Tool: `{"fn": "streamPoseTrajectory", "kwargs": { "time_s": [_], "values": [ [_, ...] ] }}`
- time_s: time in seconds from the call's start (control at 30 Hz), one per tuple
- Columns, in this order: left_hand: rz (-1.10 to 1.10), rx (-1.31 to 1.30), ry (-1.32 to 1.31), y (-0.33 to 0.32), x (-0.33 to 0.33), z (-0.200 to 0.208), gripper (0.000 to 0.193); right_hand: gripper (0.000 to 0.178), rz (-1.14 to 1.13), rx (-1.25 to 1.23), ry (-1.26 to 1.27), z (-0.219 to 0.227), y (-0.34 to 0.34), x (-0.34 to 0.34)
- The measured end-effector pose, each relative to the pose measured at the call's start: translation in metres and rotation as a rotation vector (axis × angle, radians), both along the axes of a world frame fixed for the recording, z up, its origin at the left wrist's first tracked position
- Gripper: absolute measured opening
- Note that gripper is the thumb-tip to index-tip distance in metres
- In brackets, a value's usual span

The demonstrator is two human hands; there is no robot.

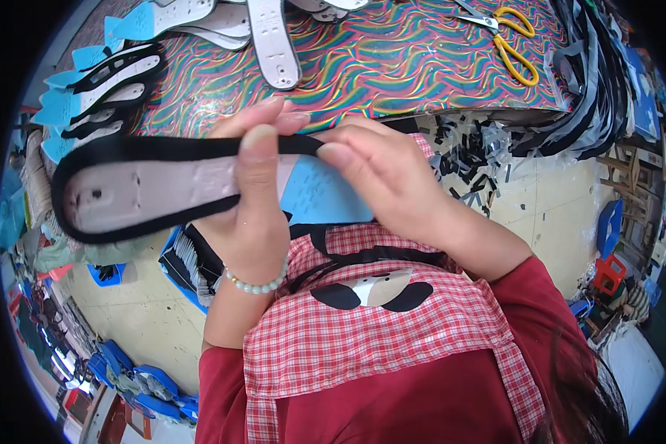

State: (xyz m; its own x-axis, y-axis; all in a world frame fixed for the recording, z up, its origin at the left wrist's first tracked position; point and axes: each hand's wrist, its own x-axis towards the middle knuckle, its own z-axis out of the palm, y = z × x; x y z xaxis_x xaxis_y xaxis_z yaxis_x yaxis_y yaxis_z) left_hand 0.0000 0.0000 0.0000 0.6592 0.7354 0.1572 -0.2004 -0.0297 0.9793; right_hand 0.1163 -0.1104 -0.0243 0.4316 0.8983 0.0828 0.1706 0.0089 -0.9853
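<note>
Before my chest I hold a shoe insole [152,186] level, its pale heel end pointing left and its light blue toe part on the right. Black fabric edging [159,148] runs round the heel and along both sides. My left hand [253,222], wearing a bead bracelet, is closed round the middle with the thumb on top and the fingers behind. My right hand [385,166] pinches the far edge by the blue part, its thumb pressing the black strip. The lower ends of the strip are partly hidden by my hands.
On the patterned table ahead lie several insoles [274,52] and a row of blue-toed ones [59,103] at the left. Yellow-handled scissors [507,41] rest far right, beside hanging black strips [581,89]. Black scraps [470,159] litter the floor. A blue bin [192,277] stands below.
</note>
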Motion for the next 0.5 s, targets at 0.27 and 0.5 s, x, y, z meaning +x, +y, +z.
{"fn": "streamPoseTrajectory", "kwargs": {
  "time_s": [0.27, 0.5],
  "values": [
    [-0.13, -0.175, 0.236, 0.022, 0.02, -0.004, 0.027, 0.017, -0.018, 0.079, -0.28, -0.015, 0.009, 0.012],
    [-0.212, -0.442, 0.316, 0.041, 0.006, -0.011, 0.025, 0.04, -0.229, -0.335, -0.909, -0.007, -0.059, 0.208]
  ]
}}
